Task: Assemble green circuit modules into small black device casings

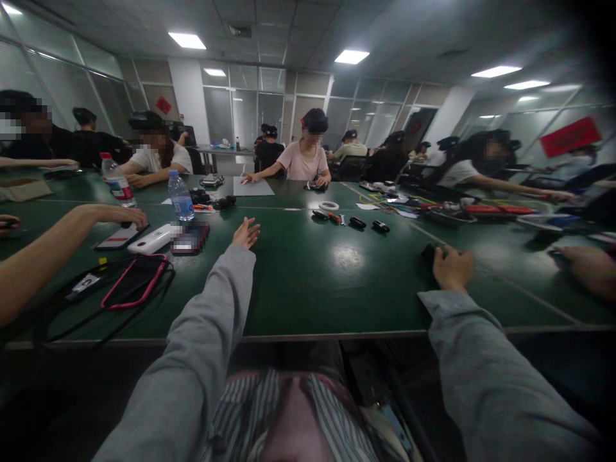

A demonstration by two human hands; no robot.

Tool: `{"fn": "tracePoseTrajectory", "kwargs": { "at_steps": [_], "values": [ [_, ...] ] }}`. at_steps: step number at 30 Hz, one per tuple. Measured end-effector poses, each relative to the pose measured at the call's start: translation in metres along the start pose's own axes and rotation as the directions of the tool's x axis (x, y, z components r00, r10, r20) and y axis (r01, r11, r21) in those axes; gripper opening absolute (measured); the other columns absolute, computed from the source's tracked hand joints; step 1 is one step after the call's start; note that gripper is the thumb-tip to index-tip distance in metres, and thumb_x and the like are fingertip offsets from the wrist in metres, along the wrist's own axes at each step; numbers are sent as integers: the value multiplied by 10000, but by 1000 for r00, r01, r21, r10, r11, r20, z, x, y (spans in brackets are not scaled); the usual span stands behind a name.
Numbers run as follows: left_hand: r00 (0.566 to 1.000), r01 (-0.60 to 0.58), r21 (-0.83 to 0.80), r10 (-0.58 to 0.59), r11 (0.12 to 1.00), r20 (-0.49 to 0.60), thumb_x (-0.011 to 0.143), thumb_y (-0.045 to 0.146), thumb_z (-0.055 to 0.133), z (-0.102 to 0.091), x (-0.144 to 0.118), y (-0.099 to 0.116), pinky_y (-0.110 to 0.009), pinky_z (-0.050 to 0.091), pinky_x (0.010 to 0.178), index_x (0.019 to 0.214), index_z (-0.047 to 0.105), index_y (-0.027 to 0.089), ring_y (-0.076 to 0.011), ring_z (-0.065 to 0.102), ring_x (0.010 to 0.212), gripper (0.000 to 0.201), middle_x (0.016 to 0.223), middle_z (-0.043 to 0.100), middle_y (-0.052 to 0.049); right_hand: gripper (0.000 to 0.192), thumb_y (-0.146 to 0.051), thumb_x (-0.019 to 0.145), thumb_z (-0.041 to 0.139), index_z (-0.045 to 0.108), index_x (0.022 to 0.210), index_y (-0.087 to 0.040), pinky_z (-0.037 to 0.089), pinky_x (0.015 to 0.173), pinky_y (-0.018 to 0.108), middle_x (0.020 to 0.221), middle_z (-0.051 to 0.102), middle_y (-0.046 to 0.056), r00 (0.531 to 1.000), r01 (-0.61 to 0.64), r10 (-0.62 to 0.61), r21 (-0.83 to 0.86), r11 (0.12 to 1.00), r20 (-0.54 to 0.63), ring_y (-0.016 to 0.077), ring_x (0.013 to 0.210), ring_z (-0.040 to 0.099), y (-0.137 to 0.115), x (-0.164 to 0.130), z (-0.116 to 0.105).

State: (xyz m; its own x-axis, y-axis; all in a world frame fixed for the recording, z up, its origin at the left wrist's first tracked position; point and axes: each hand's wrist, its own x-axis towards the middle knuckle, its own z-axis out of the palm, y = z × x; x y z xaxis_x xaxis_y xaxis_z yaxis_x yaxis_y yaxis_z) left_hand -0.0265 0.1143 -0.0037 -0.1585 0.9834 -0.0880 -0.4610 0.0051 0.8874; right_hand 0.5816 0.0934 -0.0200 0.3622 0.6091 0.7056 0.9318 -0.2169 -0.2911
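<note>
My left hand (246, 232) is stretched forward over the dark green table (312, 282), fingers spread, holding nothing. It hovers just right of a small dark device (189, 239) and a white case (153, 239). My right hand (452, 267) rests on the table at the right, curled over a small black object (428, 253) that is mostly hidden beneath the fingers. Both arms wear grey sleeves.
A neighbour's bare arm (52, 253) reaches in at the left near a phone (120, 237), a red-edged phone (135, 289) and black cables. Two water bottles (181, 196) stand further back. Small black parts (357, 222) and tape lie mid-table. Another hand (590, 269) rests at right. Several people sit around.
</note>
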Motion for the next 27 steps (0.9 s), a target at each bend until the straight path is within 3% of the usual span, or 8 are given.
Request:
{"fn": "tracePoseTrajectory", "kwargs": {
  "at_steps": [3,5,8,13,16,20,24,27],
  "values": [
    [1000,-9,8,10,1000,-8,768,646,546,1,-1,0,-197,433,606,1074,611,310,-103,628,772,459,1036,661,-19,500,-448,879,399,623,1162,-101,392,735,524,1090,442,282,993,-116,116,44,992,-1,354,1023,492,-4,-1,0],
    [1000,-15,6,15,1000,-5,772,642,543,1,-1,1,-197,434,612,1071,610,306,-104,630,776,455,1033,663,-22,491,-436,834,497,615,1176,-104,387,747,538,1125,428,308,992,-123,123,43,991,17,368,1048,476,-7,-2,1],
    [1000,0,-14,0,1000,-1,778,636,540,2,-2,1,-202,442,625,1052,614,291,-109,632,786,446,1032,665,-28,536,-369,776,587,572,1252,-125,385,735,556,1149,430,329,979,-159,164,-52,986,122,409,1081,447,-8,-5,1],
    [999,28,-104,-26,994,20,767,652,539,2,-6,0,-236,479,689,1018,608,266,-123,638,815,466,1038,661,-43,539,-354,822,527,499,1336,-195,426,759,521,1162,462,267,959,-87,105,-81,993,264,388,1099,457,-40,-14,-4],
    [999,40,-118,-36,992,34,743,637,586,4,-7,-1,-246,494,711,1001,606,257,-125,641,816,460,1041,657,-45,517,-360,850,488,481,1343,-204,444,803,510,1192,452,224,972,-15,12,12,1000,233,358,1109,462,-95,-22,-3],
    [997,62,-67,-60,996,42,705,583,669,8,-7,-2,-263,507,749,1023,603,249,-131,650,822,466,1006,660,-55,510,-335,865,472,469,1353,-184,441,901,484,1237,433,196,956,166,-217,244,956,198,336,1159,437,-202,-50,4],
    [992,104,-7,-103,995,78,656,522,744,18,-10,-8,-283,513,756,1031,599,228,-148,660,802,497,966,663,-67,498,-299,859,490,467,1351,-230,441,955,482,1262,431,155,823,368,-542,566,738,171,312,1180,414,-311,-101,2],
    [983,107,10,-108,994,148,619,456,793,28,-10,-14,-293,513,728,1040,589,227,-151,659,750,521,908,662,-46,504,-280,866,477,421,1367,-269,465,947,476,1284,421,126,755,395,-639,677,621,146,291,1212,384,-371,-139,-9]
  ]
}}
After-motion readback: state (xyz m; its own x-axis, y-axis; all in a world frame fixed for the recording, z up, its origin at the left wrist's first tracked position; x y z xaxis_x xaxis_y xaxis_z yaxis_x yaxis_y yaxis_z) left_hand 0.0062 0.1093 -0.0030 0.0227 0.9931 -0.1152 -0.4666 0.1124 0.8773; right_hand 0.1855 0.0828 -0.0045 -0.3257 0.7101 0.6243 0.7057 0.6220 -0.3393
